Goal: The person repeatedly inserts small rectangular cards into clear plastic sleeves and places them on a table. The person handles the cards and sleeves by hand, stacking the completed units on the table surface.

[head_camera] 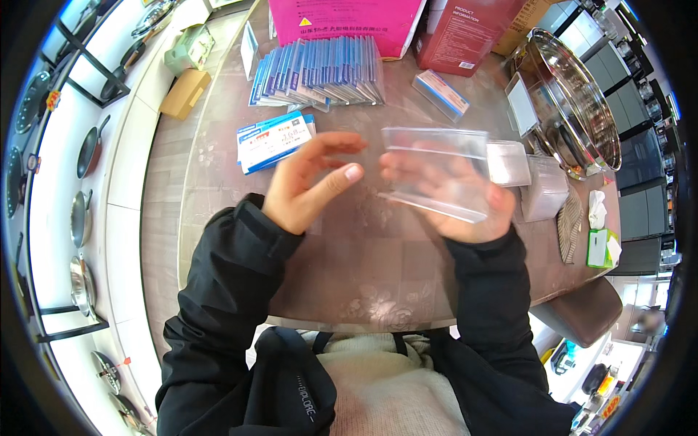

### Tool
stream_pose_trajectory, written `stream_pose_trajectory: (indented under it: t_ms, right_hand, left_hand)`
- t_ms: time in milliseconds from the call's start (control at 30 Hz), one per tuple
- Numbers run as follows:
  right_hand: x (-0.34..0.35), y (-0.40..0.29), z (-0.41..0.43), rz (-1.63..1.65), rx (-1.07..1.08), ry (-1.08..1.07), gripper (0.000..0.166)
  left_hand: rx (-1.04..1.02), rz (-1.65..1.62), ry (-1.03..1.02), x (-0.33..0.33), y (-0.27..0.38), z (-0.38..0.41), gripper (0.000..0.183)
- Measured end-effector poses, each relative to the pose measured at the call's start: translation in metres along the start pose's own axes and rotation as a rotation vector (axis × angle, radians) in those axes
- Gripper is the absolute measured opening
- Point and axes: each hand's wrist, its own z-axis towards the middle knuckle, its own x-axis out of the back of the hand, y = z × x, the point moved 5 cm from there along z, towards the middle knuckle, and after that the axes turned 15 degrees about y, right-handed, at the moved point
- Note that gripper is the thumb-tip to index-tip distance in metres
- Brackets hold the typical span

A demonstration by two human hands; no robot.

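My right hand (471,210) grips a clear acrylic sign holder (436,163), its palm and fingers showing through the plastic. The holder is slightly blurred and I see no card inside it. My left hand (313,182) is raised above the table with its fingers apart and nothing in them. Just beyond it lies a small stack of blue-and-white price cards (272,139). Behind those stands a long row of clear holders with blue cards (322,71). Stacked clear holders (507,163) lie beyond my right hand, with another pile of clear plastic holders (545,188) beside them.
A pink box (349,22) and a dark red box (463,32) stand at the table's (349,272) back. One carded holder (440,95) lies apart. To the right are large steel pans (578,103), a striped cloth (570,229), a tissue pack (602,248) and a brown stool (583,310).
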Motion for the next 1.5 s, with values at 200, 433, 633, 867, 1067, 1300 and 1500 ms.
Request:
stream_pose_trajectory:
  t_ms: [200, 433, 633, 867, 1067, 1300, 1500]
  right_hand:
    - [-0.014, 0.036, 0.006, 0.374, -0.169, -0.057, 0.068]
    - [0.029, 0.027, 0.029, 0.277, -0.075, 0.034, 0.033]
    - [-0.029, 0.018, 0.08, -1.328, 0.858, 0.0, 0.016]
    - [-0.095, 0.075, 0.111, -1.661, 1.128, -0.19, 0.022]
    - [-0.104, 0.095, 0.114, -1.765, 1.16, -0.259, 0.018]
    - [-0.106, 0.099, 0.113, -1.792, 1.242, -0.328, 0.015]
    - [-0.105, 0.099, 0.115, -1.776, 1.261, -0.401, 0.017]
  left_hand:
    - [0.381, -0.298, -0.1, -0.019, -0.016, -0.011, 0.03]
    - [0.266, -0.4, -0.123, -0.005, 0.008, -0.013, 0.018]
    - [0.22, -0.488, -0.728, -0.026, 0.034, -0.04, 0.023]
    - [0.171, -0.619, -0.848, -0.029, 0.049, -0.05, 0.017]
    - [0.156, -0.693, -0.79, -0.029, 0.047, -0.049, 0.016]
    - [0.17, -0.702, -0.767, -0.027, 0.046, -0.049, 0.016]
    - [0.19, -0.667, -0.737, -0.026, 0.042, -0.044, 0.016]
